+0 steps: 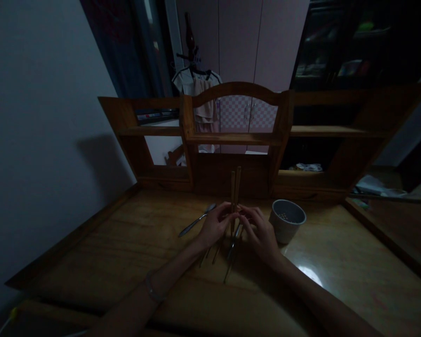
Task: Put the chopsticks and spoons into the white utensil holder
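Note:
Both my hands meet at the middle of the wooden desk (337, 262). My left hand (215, 224) and my right hand (259, 231) pinch a pair of wooden chopsticks (235, 187) that stand upright between the fingertips. More chopsticks and metal cutlery (231, 252) lie flat on the desk under my hands. A metal spoon (196, 220) rests just left of my left hand. A grey perforated utensil cup (286, 220) stands right of my right hand, apart from it.
A wooden hutch with shelves (238, 140) rises at the desk's back edge. A white wall (38, 140) closes off the left. Papers (375, 187) lie on the surface at the far right. The room is dim.

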Available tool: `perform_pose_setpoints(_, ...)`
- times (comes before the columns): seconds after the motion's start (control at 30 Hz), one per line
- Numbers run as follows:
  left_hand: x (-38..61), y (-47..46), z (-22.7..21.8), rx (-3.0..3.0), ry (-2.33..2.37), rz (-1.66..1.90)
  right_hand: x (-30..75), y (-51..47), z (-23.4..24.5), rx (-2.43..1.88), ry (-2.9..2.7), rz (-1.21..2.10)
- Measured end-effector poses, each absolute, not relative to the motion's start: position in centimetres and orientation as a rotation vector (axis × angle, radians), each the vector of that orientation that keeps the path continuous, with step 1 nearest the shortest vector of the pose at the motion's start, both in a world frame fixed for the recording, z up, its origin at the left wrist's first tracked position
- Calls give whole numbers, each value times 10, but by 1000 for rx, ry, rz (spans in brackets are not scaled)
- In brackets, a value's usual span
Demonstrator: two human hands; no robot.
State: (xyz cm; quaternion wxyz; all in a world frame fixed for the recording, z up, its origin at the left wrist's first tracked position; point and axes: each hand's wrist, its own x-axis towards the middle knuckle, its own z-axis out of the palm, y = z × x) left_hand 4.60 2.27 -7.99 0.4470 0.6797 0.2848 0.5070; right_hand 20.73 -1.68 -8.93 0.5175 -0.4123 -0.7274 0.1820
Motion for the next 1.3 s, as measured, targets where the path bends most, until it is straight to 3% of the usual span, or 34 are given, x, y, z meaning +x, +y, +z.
perform_pose_setpoints(0.53, 40, 22, -82, 1802, 788, 1055, 210, -12, -89, -937, -1773, 450)
perform_pose_setpoints(1.3, 32, 31, -90, 1830, 762, 1043, 208, -11, -86, -900, -1717, 502)
